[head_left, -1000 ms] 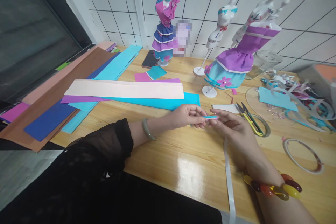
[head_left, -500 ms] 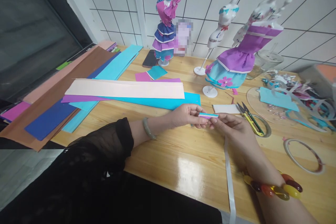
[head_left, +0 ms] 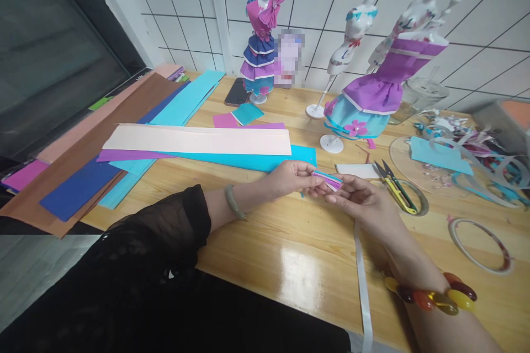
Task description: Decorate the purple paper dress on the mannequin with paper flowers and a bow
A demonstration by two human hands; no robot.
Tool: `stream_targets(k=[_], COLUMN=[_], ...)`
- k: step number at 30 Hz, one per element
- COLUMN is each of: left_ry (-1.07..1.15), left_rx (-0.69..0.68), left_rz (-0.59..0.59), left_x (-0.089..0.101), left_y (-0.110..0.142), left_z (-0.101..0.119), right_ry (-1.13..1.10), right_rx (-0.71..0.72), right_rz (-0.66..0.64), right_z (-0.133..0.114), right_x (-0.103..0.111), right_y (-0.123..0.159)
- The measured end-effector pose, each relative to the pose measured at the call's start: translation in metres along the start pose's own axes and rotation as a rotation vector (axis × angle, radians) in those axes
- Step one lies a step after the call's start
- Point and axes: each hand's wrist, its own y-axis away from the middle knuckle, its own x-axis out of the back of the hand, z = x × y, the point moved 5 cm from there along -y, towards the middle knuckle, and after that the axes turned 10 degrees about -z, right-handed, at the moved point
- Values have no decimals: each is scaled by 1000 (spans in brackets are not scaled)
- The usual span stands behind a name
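Note:
A small pleated piece of paper [head_left: 328, 180], striped in blue, white and purple, is pinched between my two hands above the wooden table [head_left: 256, 253]. My left hand [head_left: 296, 177] grips its left end between thumb and fingers. At the right end, my right hand [head_left: 358, 196] has its thumb and fingertips on the folds. Just beyond my hands lie stacked paper strips, a pale pink one [head_left: 199, 139] on top of a blue one [head_left: 304, 159]. From below my right hand a white ribbon [head_left: 360, 276] runs to the table's front edge.
Yellow-handled thread snips [head_left: 396, 190] lie right of my hands, with a roll of tape [head_left: 480, 245] farther right. A dress form in purple and blue paper [head_left: 372, 88] stands behind, another [head_left: 260, 49] near the wall. Brown paper [head_left: 136, 105] and other sheets spread across the left.
The folded paper has tilted and spread a little, so more purple and white stripes show. Both hands have stayed in nearly the same place, with small finger shifts.

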Motion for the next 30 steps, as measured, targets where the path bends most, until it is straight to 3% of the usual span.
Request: stream_targets(k=[13, 17, 25, 30], left_ry=[-32, -152, -92, -143], left_rx=[38, 3, -88, -116], left_rz=[-4, 57, 98, 109], left_x=[-7, -5, -1, 1], left_y=[1, 3, -1, 0], left_z=[1, 5, 0, -1], right_ry=[54, 89, 24, -46], right_rx=[-17, -47, -112, -33], right_rz=[29, 35, 88, 122], right_z=[6, 5, 7, 4], right_x=[6, 6, 6, 6], right_y=[2, 2, 3, 1])
